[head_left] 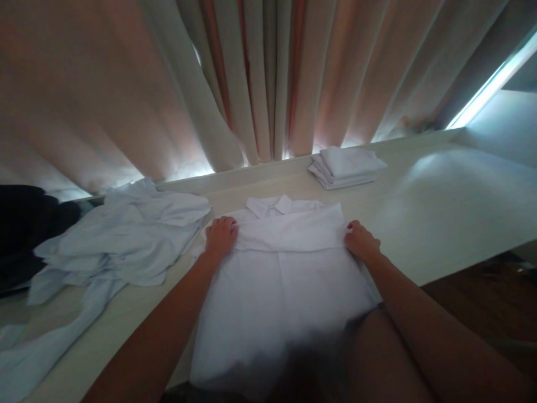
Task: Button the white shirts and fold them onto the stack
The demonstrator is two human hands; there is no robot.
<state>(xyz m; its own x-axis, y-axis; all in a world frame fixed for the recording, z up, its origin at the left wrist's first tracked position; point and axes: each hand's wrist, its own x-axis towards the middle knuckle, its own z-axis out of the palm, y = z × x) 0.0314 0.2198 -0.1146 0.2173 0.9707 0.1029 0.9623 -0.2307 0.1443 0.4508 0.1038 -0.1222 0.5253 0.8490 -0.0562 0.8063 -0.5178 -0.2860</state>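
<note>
No text, label, brand, number or sign can be read here

Indoor room, drawn curtains point(361, 73), pale tabletop point(453, 201)
</note>
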